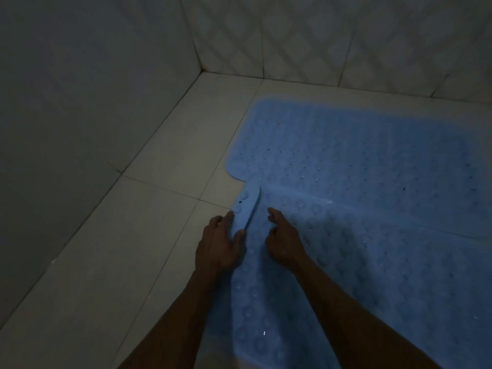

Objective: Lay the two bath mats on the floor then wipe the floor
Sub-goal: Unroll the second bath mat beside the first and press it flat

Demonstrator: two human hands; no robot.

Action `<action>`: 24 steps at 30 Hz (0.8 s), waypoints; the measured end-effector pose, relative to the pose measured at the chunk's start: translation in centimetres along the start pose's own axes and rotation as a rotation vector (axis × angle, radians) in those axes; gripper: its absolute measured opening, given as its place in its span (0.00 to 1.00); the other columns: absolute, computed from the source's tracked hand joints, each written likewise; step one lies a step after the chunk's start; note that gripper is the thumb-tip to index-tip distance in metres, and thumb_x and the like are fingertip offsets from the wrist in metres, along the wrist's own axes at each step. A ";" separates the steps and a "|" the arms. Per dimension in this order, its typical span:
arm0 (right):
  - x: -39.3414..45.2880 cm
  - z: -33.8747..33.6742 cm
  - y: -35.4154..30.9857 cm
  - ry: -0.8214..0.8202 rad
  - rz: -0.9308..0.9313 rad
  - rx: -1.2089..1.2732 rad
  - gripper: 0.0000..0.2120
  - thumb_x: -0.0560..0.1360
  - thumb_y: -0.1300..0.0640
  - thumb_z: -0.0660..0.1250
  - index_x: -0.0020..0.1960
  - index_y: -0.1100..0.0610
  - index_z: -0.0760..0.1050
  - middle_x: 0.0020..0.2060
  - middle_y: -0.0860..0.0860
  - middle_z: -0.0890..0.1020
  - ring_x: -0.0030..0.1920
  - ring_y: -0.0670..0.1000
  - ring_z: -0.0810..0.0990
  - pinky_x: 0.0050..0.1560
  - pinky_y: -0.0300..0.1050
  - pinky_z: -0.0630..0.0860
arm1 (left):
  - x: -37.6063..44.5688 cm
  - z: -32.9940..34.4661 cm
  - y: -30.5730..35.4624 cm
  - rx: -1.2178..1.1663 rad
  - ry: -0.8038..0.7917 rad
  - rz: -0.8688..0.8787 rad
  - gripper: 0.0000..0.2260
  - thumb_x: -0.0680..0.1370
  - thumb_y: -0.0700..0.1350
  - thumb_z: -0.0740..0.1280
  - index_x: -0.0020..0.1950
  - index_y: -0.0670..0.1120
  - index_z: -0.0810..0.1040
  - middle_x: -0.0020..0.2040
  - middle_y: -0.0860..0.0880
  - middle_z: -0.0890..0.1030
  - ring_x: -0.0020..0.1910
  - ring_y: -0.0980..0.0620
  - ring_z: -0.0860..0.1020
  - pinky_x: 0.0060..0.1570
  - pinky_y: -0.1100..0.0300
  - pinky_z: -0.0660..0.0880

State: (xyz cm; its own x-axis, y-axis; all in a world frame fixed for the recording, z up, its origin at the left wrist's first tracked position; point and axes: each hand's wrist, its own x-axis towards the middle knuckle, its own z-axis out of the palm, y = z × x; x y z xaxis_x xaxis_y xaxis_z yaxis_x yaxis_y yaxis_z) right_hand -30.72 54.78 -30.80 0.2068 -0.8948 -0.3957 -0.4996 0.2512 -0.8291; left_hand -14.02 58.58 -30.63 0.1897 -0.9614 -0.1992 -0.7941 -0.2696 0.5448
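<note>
Both forearms enter from the bottom of the frame and reach toward the centre. Dim light, colours muted.

Tiled walls fill the upper left and top, meeting in a corner at upper centre. Pale tiled floor runs from that corner down the left side to the bottom left.

Far bath mat, blue with small holes, lies flat on the floor in the right half of the frame, its rounded corner at centre. Near bath mat, same blue with round suction bumps showing, covers the lower right and overlaps the far mat's near edge along a ridge at mid-right.

Folded-up edge of the near mat stands curled at centre, suction cups visible on it.

Left hand grips that curled edge, thumb on one side, fingers on the other. Right hand sits just beside it on the near mat, loosely curled, index finger extended, holding nothing.
</note>
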 end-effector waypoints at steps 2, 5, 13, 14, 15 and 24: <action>0.2 0.0 -0.1 -0.014 -0.037 -0.091 0.27 0.77 0.65 0.59 0.76 0.61 0.62 0.73 0.57 0.67 0.73 0.55 0.67 0.66 0.30 0.55 | 0.4 -0.8 -0.4 0.166 0.012 -0.058 0.27 0.82 0.55 0.57 0.79 0.49 0.60 0.72 0.43 0.68 0.68 0.42 0.69 0.63 0.44 0.72; 0.4 0.3 0.2 -0.045 -0.074 -0.233 0.35 0.68 0.53 0.55 0.74 0.63 0.63 0.72 0.60 0.68 0.73 0.57 0.67 0.72 0.38 0.54 | 0.9 -1.4 -1.2 0.278 0.053 -0.090 0.32 0.82 0.46 0.60 0.82 0.49 0.47 0.79 0.41 0.59 0.75 0.40 0.61 0.70 0.38 0.64; 1.0 -0.3 1.4 -0.023 -0.036 -0.713 0.32 0.78 0.43 0.58 0.78 0.43 0.49 0.80 0.48 0.45 0.78 0.58 0.41 0.73 0.65 0.53 | 1.1 0.9 -3.8 0.477 -0.190 0.078 0.30 0.84 0.61 0.45 0.82 0.53 0.38 0.81 0.49 0.34 0.79 0.43 0.33 0.75 0.40 0.35; 0.8 -0.4 1.8 -0.049 -0.022 -0.734 0.32 0.78 0.40 0.56 0.79 0.42 0.48 0.80 0.47 0.42 0.78 0.58 0.38 0.73 0.66 0.50 | 1.1 1.3 -4.2 0.430 -0.240 0.048 0.31 0.83 0.63 0.43 0.82 0.54 0.37 0.80 0.50 0.33 0.79 0.45 0.33 0.76 0.41 0.36; 0.6 -0.4 2.2 -0.070 -0.019 -0.755 0.32 0.78 0.38 0.54 0.79 0.42 0.47 0.79 0.47 0.40 0.78 0.58 0.36 0.74 0.67 0.49 | 1.1 1.6 -4.5 0.403 -0.263 0.031 0.31 0.82 0.64 0.43 0.81 0.55 0.36 0.80 0.51 0.32 0.79 0.46 0.33 0.77 0.41 0.38; -0.5 0.0 2.5 -0.077 -0.050 -0.817 0.32 0.78 0.36 0.51 0.78 0.39 0.42 0.79 0.47 0.37 0.78 0.56 0.34 0.75 0.65 0.46 | 0.2 1.2 -4.3 0.425 -0.190 0.032 0.32 0.82 0.65 0.45 0.82 0.55 0.42 0.82 0.50 0.40 0.81 0.46 0.39 0.78 0.43 0.43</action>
State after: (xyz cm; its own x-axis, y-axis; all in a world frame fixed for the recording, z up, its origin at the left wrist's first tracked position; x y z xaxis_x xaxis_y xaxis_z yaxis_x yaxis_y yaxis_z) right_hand -32.13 55.85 -32.70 0.2877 -0.8622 -0.4168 -0.9370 -0.1633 -0.3089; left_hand -11.25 59.58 -33.93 0.0833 -0.9311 -0.3550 -0.9716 -0.1551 0.1788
